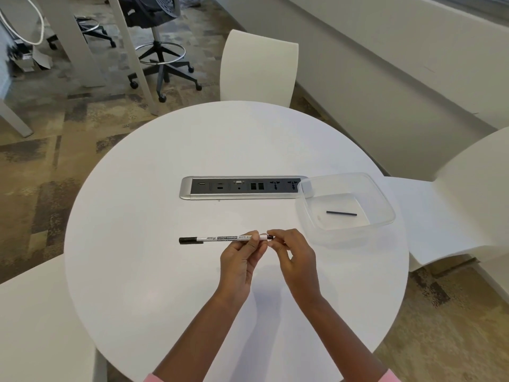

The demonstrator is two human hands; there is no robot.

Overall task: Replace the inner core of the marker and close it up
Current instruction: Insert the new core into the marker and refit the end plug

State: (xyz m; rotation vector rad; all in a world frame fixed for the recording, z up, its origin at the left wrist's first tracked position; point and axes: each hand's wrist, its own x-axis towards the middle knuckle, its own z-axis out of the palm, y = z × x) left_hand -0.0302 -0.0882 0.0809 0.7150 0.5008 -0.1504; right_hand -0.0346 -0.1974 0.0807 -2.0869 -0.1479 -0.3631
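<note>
In the middle of the frame a slim white marker (pixel 220 239) lay level, held above the round white tabletop (pixel 165 285). Its black cap (pixel 188 240) pointed to the left of the frame. The left hand (pixel 239 260) came up from below and pinched the barrel near its right end between thumb and curled fingers. The right hand (pixel 292 255) sat just beside it, almost touching, and its thumb and forefinger pinched the very right end of the marker. A short black piece (pixel 271 237) showed there; whether it was an end plug or the core could not be told. The other fingers of the right hand were curled in loosely. Pink sleeves (pixel 155 378) showed at the bottom edge.

To the right of the hands, near the tabletop's edge, stood a clear plastic container (pixel 384 199). A thin black core (pixel 341 213) lay flat on its bottom, well apart from the marker. A silver-framed socket panel (pixel 242 187) was set into the tabletop above the hands, and the container's left corner overlapped its right end. A white chair (pixel 259 67) stood beyond the tabletop at the top centre. A dark office chair (pixel 162 51) stood on the carpet in the upper left.
</note>
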